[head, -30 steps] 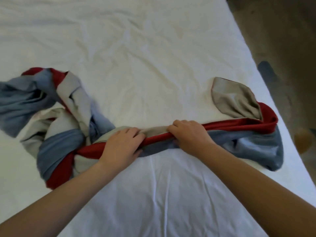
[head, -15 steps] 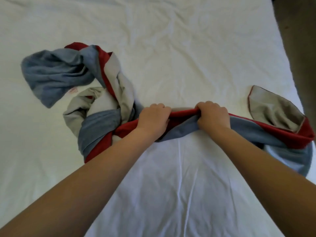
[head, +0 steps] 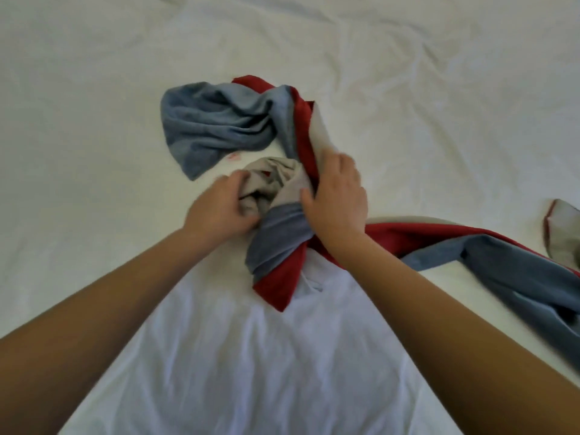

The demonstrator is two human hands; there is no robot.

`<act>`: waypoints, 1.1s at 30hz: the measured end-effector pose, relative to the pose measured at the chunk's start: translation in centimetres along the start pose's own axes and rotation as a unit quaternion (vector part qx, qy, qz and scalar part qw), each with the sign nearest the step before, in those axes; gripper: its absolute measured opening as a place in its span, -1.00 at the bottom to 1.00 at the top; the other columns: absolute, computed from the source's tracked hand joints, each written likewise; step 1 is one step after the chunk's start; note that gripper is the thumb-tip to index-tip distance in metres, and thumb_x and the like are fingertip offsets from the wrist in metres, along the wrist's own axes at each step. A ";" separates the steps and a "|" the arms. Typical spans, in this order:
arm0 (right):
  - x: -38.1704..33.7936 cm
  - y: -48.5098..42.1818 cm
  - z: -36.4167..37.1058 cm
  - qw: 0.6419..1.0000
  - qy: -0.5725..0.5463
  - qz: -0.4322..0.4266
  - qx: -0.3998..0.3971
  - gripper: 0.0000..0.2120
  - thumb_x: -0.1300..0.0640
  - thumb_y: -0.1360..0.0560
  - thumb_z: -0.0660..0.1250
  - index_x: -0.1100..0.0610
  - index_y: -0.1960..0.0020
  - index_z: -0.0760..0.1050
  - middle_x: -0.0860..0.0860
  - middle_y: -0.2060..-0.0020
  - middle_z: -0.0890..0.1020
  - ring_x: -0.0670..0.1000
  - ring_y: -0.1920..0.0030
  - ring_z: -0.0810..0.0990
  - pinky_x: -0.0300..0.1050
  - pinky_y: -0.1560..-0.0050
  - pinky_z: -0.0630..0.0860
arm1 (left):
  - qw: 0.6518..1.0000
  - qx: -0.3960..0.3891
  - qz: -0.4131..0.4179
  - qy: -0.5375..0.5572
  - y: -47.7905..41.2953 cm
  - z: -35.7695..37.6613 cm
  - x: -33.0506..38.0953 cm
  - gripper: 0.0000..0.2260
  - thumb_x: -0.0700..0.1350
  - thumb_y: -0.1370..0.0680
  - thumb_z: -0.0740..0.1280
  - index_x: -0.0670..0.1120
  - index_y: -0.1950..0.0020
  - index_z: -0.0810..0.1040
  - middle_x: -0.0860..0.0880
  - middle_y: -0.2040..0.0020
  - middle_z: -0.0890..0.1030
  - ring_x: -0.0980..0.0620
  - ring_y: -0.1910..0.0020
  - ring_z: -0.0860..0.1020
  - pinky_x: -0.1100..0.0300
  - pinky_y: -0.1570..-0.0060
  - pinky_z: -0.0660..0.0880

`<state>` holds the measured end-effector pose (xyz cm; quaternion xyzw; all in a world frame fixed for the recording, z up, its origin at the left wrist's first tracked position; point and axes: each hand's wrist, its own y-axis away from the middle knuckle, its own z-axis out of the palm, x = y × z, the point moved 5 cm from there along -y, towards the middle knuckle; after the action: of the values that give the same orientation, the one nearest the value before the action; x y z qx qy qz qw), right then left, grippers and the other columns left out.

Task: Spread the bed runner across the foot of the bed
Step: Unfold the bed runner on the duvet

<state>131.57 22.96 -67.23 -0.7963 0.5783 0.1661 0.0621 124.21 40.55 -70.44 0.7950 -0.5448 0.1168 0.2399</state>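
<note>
Your bed runner (head: 276, 243) is a red, blue and grey cloth. It lies all bunched and twisted in the middle of the white bed (head: 408, 89), not spread flat. Both your hands are on the knot of cloth.

Your left hand (head: 219, 211) is at the 9 o'clock side of the knot. Its fingers (head: 233, 180) are curled in and hold the grey bunch, though they look a bit blurry. Your right hand (head: 339, 199) is at the 3 o'clock side. Its fingers (head: 342, 164) lie mostly straight on the red and grey fold, and the thumb touches the grey cloth.

From the knot, a crumpled blue end sticks out toward 10 o'clock. A red corner points down to 6 o'clock. A long red and blue tail runs away toward 4 o'clock, under your right arm and off the edge of the view. A grey flap shows at 3 o'clock.

A small pink tag (head: 233, 156) lies on the sheet just beside the blue end.
</note>
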 end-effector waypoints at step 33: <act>-1.1 -3.8 2.9 0.980 0.001 0.190 -0.053 -0.19 -0.17 -0.39 0.39 0.12 -0.45 0.10 0.17 -0.26 0.43 0.22 -0.20 0.47 0.03 0.01 0.44 | 0.968 -0.006 0.172 -0.180 -11.2 -3.3 -2.3 -0.32 -0.15 -0.55 0.30 0.01 -0.55 -0.02 -0.12 -0.55 0.07 -0.25 -0.20 0.48 -0.04 0.09 0.49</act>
<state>134.31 26.06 -69.96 -0.6740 0.7098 0.2043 -0.0140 133.90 47.37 -71.54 0.6956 -0.7084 0.0084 0.1191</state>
